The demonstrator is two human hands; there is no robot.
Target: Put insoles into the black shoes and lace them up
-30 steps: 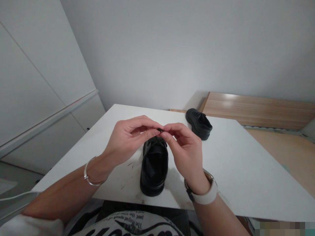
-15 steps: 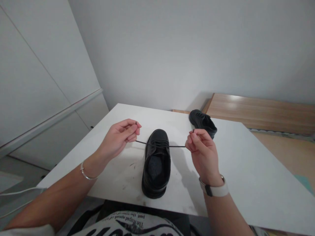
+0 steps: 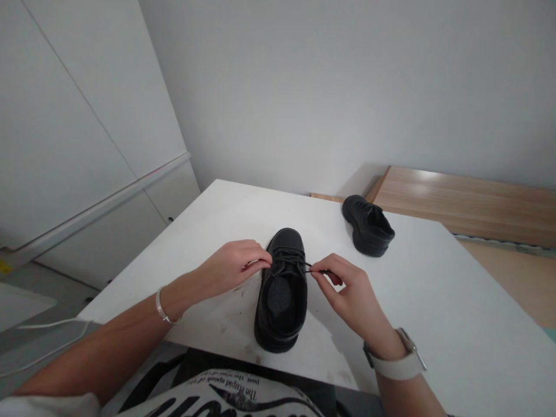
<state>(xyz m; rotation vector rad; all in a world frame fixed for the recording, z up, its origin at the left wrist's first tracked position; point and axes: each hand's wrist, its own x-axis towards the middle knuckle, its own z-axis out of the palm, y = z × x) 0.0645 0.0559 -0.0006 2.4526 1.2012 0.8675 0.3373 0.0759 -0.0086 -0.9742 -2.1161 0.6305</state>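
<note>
A black lace-up shoe [image 3: 282, 333] rests on the white table [image 3: 434, 313], its toe pointing away from me. Two strands of black shoelace [image 3: 308, 267] run from its right side into my right hand [image 3: 343, 292], where thumb and index finger pinch them. On the other side, my left hand [image 3: 237, 263] touches the shoe beside the lacing. Its thumb and fingers are closed together at the tips, but what they hold there is hidden. Inside the shoe a dark grey insole patch [image 3: 278, 295] shows.
A second black shoe [image 3: 369, 226] stands farther back to the right. Behind the table is a wood-grain panel [image 3: 469, 200] against the grey wall. White cables [image 3: 52, 325] hang at the lower left, below the table's left edge.
Both hands have come in from holding the lace stretched wide. My left hand is now against the shoe, my right close beside it. The view has shifted slightly.
</note>
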